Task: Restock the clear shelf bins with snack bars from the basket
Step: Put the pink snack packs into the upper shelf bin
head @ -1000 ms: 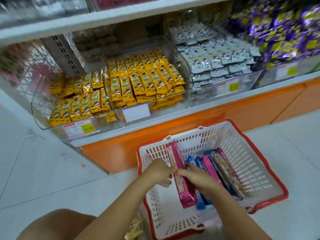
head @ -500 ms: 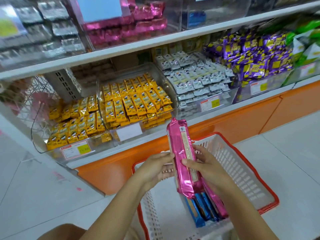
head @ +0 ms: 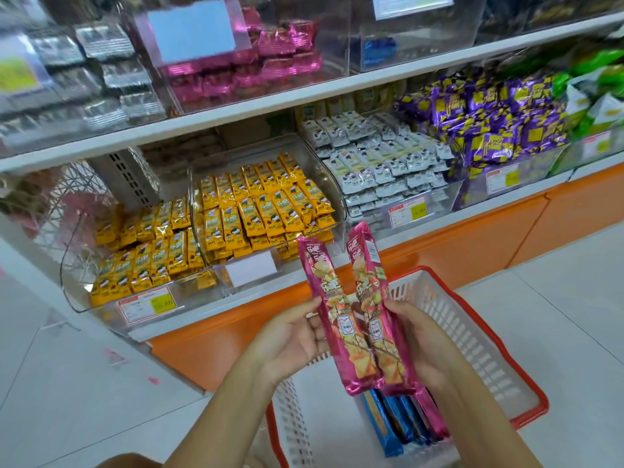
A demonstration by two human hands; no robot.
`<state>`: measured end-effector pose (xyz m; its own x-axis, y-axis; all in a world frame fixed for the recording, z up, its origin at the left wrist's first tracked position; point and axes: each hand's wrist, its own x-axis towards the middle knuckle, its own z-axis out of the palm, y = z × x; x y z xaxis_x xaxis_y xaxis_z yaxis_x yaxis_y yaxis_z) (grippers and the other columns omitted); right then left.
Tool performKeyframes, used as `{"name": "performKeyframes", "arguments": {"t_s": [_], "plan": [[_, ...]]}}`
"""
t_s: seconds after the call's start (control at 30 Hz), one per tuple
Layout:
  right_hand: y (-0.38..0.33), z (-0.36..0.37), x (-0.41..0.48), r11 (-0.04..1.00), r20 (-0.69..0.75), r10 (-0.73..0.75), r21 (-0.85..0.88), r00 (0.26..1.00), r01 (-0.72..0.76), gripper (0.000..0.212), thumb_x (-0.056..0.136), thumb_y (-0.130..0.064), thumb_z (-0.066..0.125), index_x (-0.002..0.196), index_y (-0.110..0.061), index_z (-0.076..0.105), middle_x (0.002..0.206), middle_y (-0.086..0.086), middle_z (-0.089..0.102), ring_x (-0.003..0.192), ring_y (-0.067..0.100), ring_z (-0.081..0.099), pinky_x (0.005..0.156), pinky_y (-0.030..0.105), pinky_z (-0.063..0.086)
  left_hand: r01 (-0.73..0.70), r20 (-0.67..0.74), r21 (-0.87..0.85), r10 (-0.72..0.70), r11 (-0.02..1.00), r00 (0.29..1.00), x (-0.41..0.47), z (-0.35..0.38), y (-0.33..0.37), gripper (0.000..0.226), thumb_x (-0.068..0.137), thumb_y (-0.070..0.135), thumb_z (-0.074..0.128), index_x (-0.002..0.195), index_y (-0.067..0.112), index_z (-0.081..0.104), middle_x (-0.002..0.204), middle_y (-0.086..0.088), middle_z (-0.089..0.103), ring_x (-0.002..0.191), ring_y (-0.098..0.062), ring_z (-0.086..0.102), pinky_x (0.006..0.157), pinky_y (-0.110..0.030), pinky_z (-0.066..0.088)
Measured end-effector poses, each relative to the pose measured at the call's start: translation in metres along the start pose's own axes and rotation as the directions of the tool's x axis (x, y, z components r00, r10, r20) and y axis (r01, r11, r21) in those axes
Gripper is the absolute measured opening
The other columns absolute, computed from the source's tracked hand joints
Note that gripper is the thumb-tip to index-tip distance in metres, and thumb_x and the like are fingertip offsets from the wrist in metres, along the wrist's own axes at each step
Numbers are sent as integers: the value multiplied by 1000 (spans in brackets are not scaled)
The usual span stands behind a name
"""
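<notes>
t=now | left bar (head: 332, 315) and right bar (head: 371, 298), both pink, now lifted out of basket (head: 472, 332), turned face-up, fanned apart | left hand (head: 293, 336): thumb and fingers pinch left bar | right hand (head: 415, 346): fingers curled round right bar | bars held over basket | likely next: pink bin (head: 270, 59) up top | blue bars (head: 388, 423) remain in basket

Obs., head cam: L hand (head: 290, 336) & R hand (head: 415, 342) both bare. L forearm (head: 219, 420) & R forearm (head: 472, 417) bare as far as frame shows, wrists incl. Fingers (head: 309, 304) slender. Nail detail too blurred to log. Bare rounded patch (head: 131, 462) at bottom-left edge, prob. knee/leg, can't tell which.
</notes>
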<state>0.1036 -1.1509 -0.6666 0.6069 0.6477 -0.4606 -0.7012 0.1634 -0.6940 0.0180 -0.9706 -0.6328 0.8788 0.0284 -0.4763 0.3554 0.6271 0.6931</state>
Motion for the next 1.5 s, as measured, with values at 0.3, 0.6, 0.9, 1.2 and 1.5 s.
{"name": "performKeyframes", "arguments": {"t_s": [0.3, 0.6, 0.9, 1.2, 1.5], "plan": [[-15, 11, -15, 995, 79, -69, -71, 995, 75, 42, 90, -30, 51, 126, -9, 57, 119, 17, 66, 109, 32, 64, 82, 40, 56, 18, 2, -5, -18, 1000, 1000, -3, 5, -1, 25, 77, 21, 65, 98, 11, 74, 107, -14, 67, 97, -27, 64, 84, -42, 55], [-37, 41, -26, 861, 105, -119, -484, 987, 156, 28, 95, -21, 54, 122, -20, 60, 109, 4, 72, 99, 20, 69, 87, 39, 55, -27, 97, 40, 23, 999, 995, -7, 19, 15, 42, 72, 16, 67, 112, 7, 63, 113, -16, 67, 94, -25, 67, 73, -38, 58], [-70, 93, -57, -35, 125, -502, -992, 856, 124, 116, 74, -70, 57, 149, -27, -21, 141, -4, 8, 133, 18, 26, 104, 32, 37, -295, 117, 55, 287, 954, 951, -23, 59, 51, 28, 77, 4, 62, 105, 4, 65, 99, -16, 69, 83, -26, 67, 61, -35, 59], [-109, 146, -81, -192, 407, -790, -875, 459, 445, 92, 69, -50, 51, 148, -49, 4, 114, -5, 29, 103, 22, 49, 81, 36, 48, -577, 205, 348, 540, 739, 816, -71, 107, 121, 42, 67, 14, 68, 109, 9, 64, 102, -8, 72, 86, -15, 68, 81, -31, 55], [-290, 242, -73, -220, 421, -642, -902, 641, 371, 47, 79, -37, 63, 124, -25, 60, 112, -1, 66, 88, 16, 62, 82, 31, 51, -66, 339, 940, 890, -335, 304, -93, 104, 261, 29, 96, 13, 48, 121, 9, 62, 121, -8, 63, 112, -26, 56, 83, -22, 38]]}}
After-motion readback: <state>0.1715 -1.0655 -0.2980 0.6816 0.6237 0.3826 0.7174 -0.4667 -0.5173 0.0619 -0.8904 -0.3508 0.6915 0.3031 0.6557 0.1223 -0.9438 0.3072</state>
